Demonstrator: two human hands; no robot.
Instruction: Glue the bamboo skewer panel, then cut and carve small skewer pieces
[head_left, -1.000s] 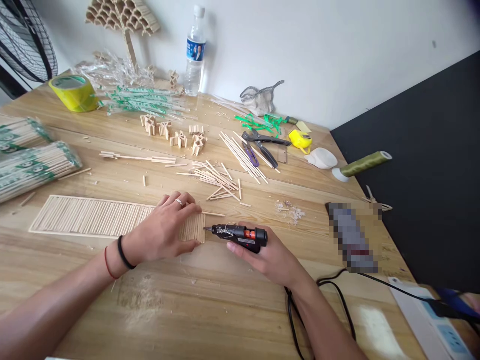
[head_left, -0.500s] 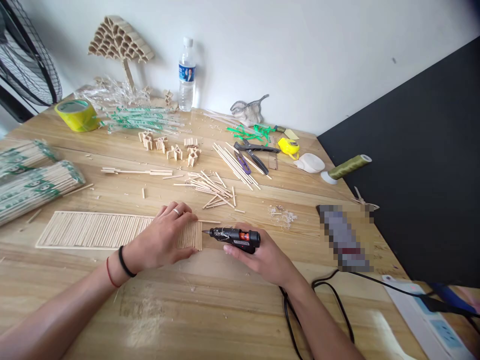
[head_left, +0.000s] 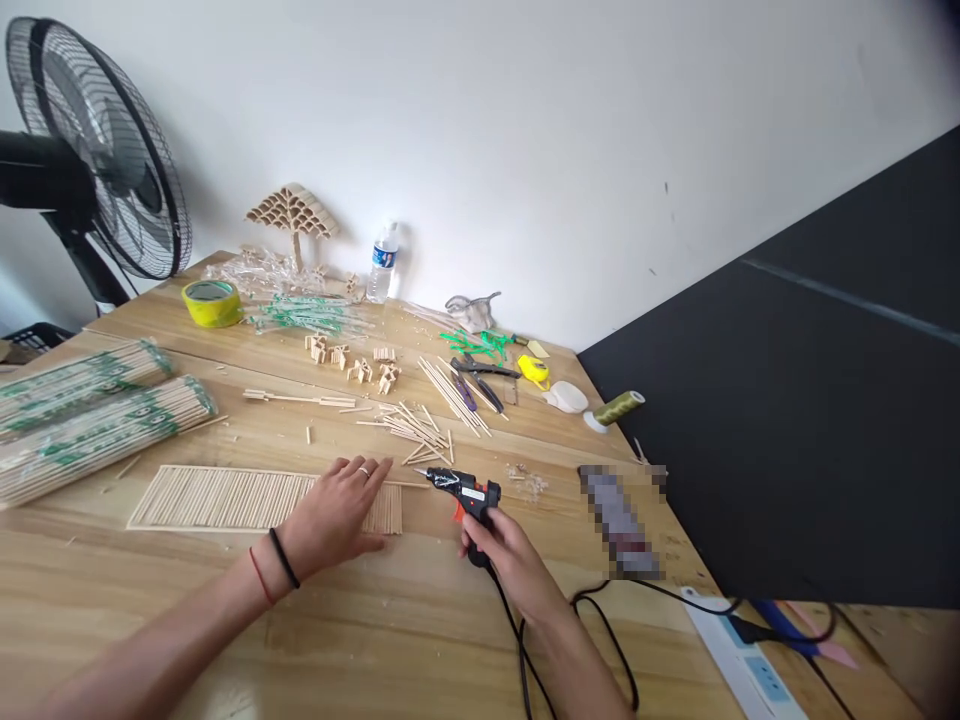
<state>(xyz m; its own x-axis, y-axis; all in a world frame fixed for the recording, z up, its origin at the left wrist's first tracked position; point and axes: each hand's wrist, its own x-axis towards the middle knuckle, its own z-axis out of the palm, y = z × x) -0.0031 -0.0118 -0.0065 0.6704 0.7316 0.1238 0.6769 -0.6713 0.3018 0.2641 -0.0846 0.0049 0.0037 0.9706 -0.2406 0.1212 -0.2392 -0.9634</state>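
Note:
My left hand (head_left: 337,515) lies spread across the right part of a long panel of thin wooden sticks (head_left: 217,498), thumb by its near edge and fingers by the far one. It covers part of the sticks. A glue gun (head_left: 466,490) with a red trigger is gripped in my right hand (head_left: 499,545). Its nozzle points left, over the far right corner of the panel, near a thin stick that juts out past the edge. Whether the tip touches anything I cannot tell. Just beyond lies a loose pile of short sticks (head_left: 412,425).
Bagged sticks (head_left: 112,430) lie at left, below yellow tape (head_left: 212,303) and a fan (head_left: 112,150). Farther back are small stick pieces (head_left: 360,370), a bottle (head_left: 383,262), pliers (head_left: 487,380) and a tape measure (head_left: 534,371). A black cord (head_left: 577,600) loops at right near a power strip (head_left: 742,650).
The view has tilted up and shifted. The glue gun has turned more upright, its nozzle now at the panel's far corner instead of its right edge. My left hand remains on the panel.

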